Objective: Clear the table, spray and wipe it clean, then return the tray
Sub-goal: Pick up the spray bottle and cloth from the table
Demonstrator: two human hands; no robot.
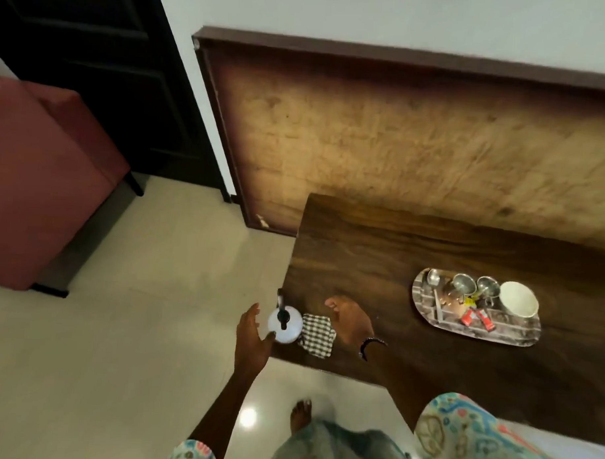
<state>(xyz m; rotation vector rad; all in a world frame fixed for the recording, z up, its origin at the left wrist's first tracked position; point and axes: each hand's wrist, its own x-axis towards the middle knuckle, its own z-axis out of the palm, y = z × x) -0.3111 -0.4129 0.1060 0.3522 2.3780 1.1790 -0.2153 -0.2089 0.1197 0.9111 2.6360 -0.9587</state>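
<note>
A dark wooden table (396, 253) stands against the wall. Near its left front corner stand a white spray bottle (285, 326) with a black nozzle and a folded checked cloth (317, 334). My left hand (253, 334) is open just left of the bottle, its thumb close to the bottle's side. My right hand (347, 320) hovers open just right of the cloth, with a dark bracelet on the wrist. Further right lies an oval patterned tray (517, 334) with a white bowl (518, 298), two steel cups, a spoon and red sachets.
A light wooden wall panel (400, 140) rises behind the table. A red upholstered seat (45, 182) stands on the left, beside a dark door (104, 61). The tiled floor (147, 327) lies to the left of the table. My bare foot (299, 416) shows below.
</note>
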